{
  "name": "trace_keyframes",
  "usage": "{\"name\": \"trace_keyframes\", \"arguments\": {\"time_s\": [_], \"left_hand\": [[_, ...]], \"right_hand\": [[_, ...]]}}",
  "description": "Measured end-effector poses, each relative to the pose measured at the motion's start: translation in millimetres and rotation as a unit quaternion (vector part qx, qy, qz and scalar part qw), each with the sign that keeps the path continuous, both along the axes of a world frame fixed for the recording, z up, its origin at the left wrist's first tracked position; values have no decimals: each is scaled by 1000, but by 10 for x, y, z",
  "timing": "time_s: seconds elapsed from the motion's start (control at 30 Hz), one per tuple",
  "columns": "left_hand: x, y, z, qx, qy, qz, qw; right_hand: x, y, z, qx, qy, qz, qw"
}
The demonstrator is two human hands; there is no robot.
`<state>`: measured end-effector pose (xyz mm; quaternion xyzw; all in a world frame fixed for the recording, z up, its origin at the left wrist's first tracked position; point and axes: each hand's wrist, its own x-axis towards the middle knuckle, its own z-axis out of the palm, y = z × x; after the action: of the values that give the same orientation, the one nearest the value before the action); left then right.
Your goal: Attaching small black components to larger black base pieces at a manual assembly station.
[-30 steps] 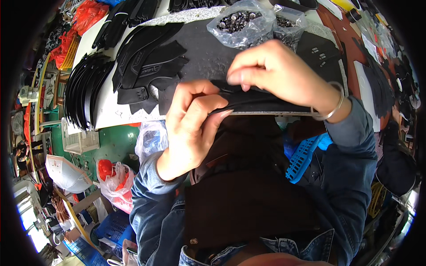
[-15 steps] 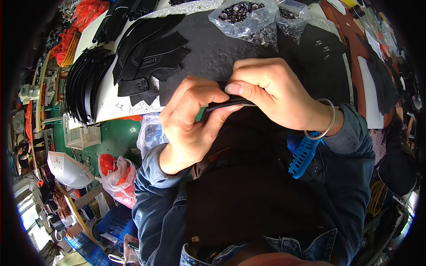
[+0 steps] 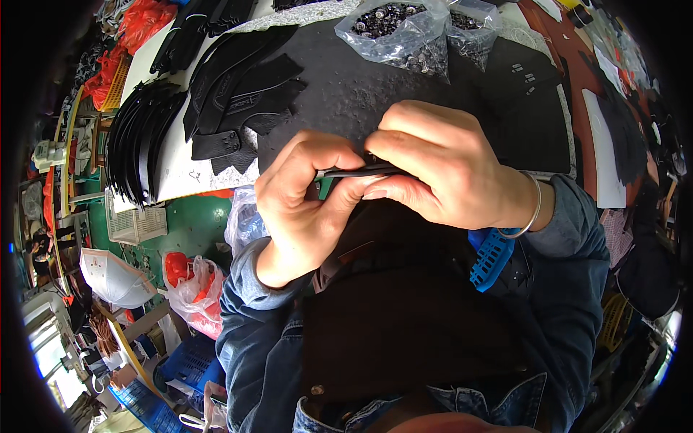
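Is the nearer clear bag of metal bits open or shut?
Cannot tell. The clear bag lies slumped on the dark mat, bulging with small metal parts, but its mouth is out of sight at the top edge.

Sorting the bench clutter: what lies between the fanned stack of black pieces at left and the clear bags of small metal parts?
Head view: loose black cut pieces on the dark mat.

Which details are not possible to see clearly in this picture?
- Thin black piece, head view: mostly covered by left hand and right hand; shape unclear.
- Small dark parts in clear bags: too small to identify.
- Table's right side: bent by fisheye rim.
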<state>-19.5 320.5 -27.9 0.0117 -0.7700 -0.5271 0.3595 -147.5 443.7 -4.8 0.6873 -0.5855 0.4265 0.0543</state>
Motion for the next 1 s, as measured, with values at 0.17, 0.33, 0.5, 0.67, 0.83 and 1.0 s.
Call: {"name": "trace_keyframes", "arguments": {"time_s": [0.17,0.33,0.5,0.67,0.83,1.0], "left_hand": [[-27,12,73,33,-28,4,999],[157,-437,164,73,-27,66,995],[130,-329,439,-407,-90,214,884],[-142,1,394,-322,-256,90,907],[1,-45,227,-236,-324,31,916],[-19,-26,112,-214,-317,7,924]], "right_hand": [[18,40,29,26,16,-27,999],[-290,253,16,173,100,-93,975],[-445,280,81,108,79,-38,990],[-605,25,210,123,31,44,991],[-1709,75,-8,274,250,-345,862],[-2016,-44,-301,259,210,-291,897]]}}
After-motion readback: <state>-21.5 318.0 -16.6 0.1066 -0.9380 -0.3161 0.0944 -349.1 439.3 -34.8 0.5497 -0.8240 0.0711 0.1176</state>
